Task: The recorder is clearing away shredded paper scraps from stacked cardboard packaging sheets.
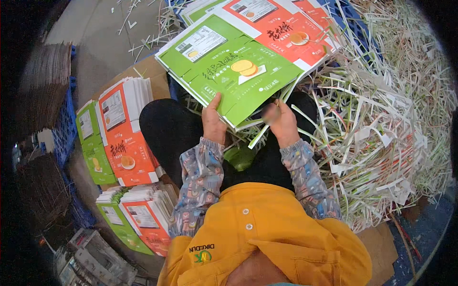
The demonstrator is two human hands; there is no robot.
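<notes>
A green flat printed carton sheet (229,71) lies on top of a stack in front of me, over my knees. My left hand (213,123) grips the sheet's near edge, thumb on top. My right hand (281,123) is closed on the near right edge of the same stack, where thin white trim strips (260,136) hang out. Beyond the green sheet lies an orange-red carton sheet (281,28) of the same kind. I wear patterned sleeve covers and a yellow apron.
To my left stand piles of finished cartons: orange-red (126,138) and green (95,148), with more piles (138,214) nearer me. A large heap of white and green paper trimmings (381,119) fills the right side. Blue pallets (64,128) and brown cardboard stacks (43,86) sit at far left.
</notes>
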